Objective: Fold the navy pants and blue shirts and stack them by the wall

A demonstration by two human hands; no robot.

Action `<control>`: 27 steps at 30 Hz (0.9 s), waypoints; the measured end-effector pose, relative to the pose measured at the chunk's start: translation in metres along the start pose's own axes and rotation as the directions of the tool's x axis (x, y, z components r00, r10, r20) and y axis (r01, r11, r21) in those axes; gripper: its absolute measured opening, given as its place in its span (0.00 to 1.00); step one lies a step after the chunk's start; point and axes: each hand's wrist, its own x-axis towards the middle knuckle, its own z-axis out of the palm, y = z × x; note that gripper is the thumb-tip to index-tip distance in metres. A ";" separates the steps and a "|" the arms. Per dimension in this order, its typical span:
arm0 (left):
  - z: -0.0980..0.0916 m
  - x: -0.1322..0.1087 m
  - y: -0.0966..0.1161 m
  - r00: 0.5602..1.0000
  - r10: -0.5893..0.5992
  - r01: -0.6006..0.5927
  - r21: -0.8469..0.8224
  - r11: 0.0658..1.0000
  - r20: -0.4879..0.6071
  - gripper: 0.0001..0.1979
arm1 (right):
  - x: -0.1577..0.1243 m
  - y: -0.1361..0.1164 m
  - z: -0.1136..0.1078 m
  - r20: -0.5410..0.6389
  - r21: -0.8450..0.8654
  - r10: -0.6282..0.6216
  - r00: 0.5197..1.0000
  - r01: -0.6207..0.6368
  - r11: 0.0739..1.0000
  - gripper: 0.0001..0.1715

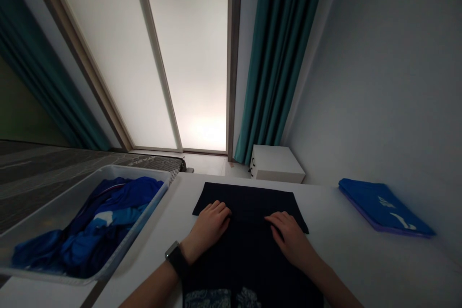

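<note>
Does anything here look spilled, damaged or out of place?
Nothing stands out: the dark garment lies spread under the left hand and right hand, the folded blue clothing sits at right, and crumpled clothes lie within the plastic bin.

No txt legible. Folded bright-blue cloth garment (371, 199), R side of white smooth-topped desk (325, 207): 2 white marks, 1 small w/ slanted strokes (385, 201), 1 larger & curved (403, 221); too small to ID as letters, no. or logo. Near-black navy cloth garment (249, 250), mid desk: pale grey-blue print (207, 298) at btm of view, pattern only, wording n/a. Heaped blue clothes (122, 197) in translucent plastic bin (111, 167), L: white patch (104, 218), unreadable.
</note>
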 end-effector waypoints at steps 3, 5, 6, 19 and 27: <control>-0.005 -0.006 0.002 0.998 0.058 -0.058 0.007 0.998 0.027 0.09 | -0.004 -0.001 -0.001 -0.015 -0.028 -0.050 0.999 0.049 0.998 0.21; -0.009 -0.009 0.003 0.997 0.065 -0.065 0.011 0.998 0.033 0.11 | -0.007 -0.002 -0.002 -0.019 -0.042 -0.078 0.997 0.078 0.996 0.22; -0.010 -0.010 0.003 0.997 0.063 -0.064 0.013 0.998 0.036 0.12 | -0.007 -0.002 -0.003 -0.017 -0.046 -0.083 0.996 0.082 0.996 0.22; -0.010 0.000 0.007 0.993 0.107 -0.111 0.113 0.987 0.041 0.12 | 0.006 -0.001 -0.001 0.012 -0.163 -0.121 0.993 0.121 0.979 0.18; -0.010 -0.003 0.003 0.991 0.129 -0.131 0.116 0.985 0.022 0.11 | 0.000 0.006 0.000 -0.050 -0.165 -0.191 0.980 0.180 0.970 0.21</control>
